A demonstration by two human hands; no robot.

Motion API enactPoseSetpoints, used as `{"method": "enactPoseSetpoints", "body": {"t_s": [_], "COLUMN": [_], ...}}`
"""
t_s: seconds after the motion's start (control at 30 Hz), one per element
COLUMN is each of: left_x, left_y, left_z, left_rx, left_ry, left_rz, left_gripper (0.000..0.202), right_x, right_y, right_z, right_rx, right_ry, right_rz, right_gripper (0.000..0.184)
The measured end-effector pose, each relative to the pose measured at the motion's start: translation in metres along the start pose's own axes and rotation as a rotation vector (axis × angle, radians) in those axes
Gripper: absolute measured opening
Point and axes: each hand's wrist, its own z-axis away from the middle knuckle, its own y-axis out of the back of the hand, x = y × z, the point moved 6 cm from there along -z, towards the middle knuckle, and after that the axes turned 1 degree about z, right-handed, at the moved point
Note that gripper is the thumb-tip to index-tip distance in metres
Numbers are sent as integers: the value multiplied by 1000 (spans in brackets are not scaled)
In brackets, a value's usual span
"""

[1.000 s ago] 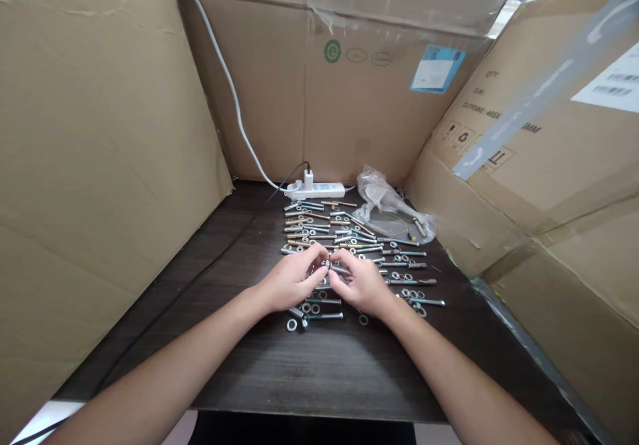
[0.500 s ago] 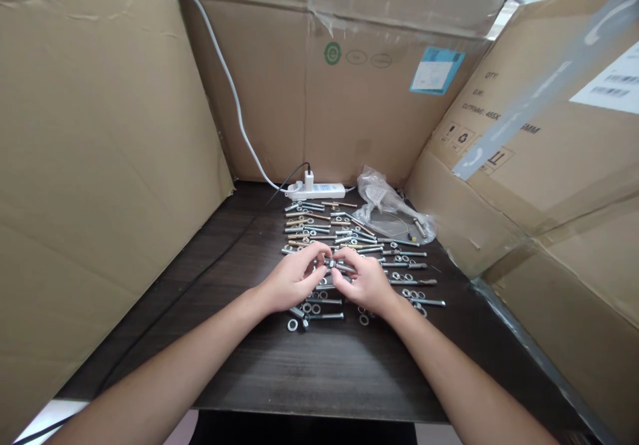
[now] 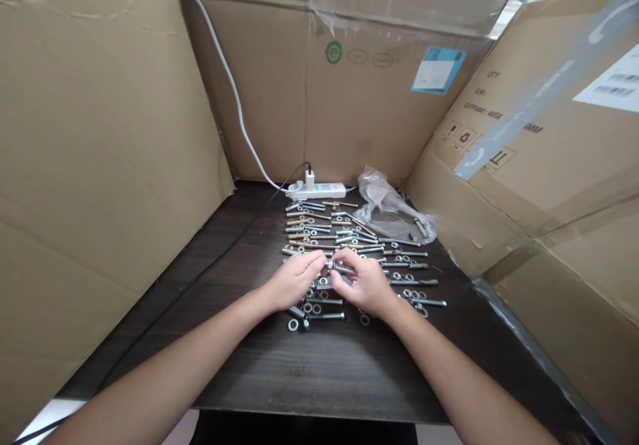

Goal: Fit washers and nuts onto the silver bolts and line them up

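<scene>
My left hand (image 3: 291, 284) and my right hand (image 3: 367, 284) meet over the middle of a dark wooden table (image 3: 309, 365). Between their fingertips they pinch one silver bolt (image 3: 337, 267), the left fingers on its head end where a nut or washer sits, the right fingers around the shank. Under and around the hands lie rows of bolts (image 3: 319, 229) with loose washers and nuts (image 3: 310, 308) beside them. A single washer (image 3: 292, 324) lies nearest the front.
Large cardboard boxes wall the table on the left (image 3: 100, 165), back (image 3: 339, 86) and right (image 3: 549, 179). A white power strip (image 3: 315, 190) with a plugged charger and a white cable sits at the back. A crumpled clear plastic bag (image 3: 392, 212) lies at the back right.
Both hands stay at the same spot on the bolt. The left fingers have shifted slightly lower and curled in at the bolt's head end; the view has barely moved.
</scene>
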Motion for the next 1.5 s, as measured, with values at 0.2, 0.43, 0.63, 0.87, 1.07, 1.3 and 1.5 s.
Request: {"method": "enactPoseSetpoints", "body": {"t_s": [0.2, 0.43, 0.63, 0.87, 1.07, 1.3, 1.5], "left_x": [4, 9, 6, 5, 3, 7, 1], "left_y": [8, 9, 7, 2, 6, 3, -3], "left_z": [2, 2, 1, 1, 2, 5, 2], "left_rx": [71, 46, -17, -114, -21, -48, -97], "left_ry": [-7, -200, -124, -39, -37, -69, -40], "left_rz": [-90, -141, -186, -145, -174, -189, -215], "left_gripper": [29, 20, 18, 27, 16, 15, 36], "right_x": [3, 4, 3, 4, 4, 5, 2], "right_y": [2, 1, 2, -7, -4, -2, -1], "right_z": [0, 1, 1, 3, 3, 2, 2], "right_rx": [18, 17, 13, -28, -22, 6, -2], "right_ry": [-9, 24, 13, 14, 1, -1, -2], "right_rz": [3, -15, -10, -43, -32, -42, -40], "right_gripper": [16, 19, 17, 15, 16, 16, 14]}}
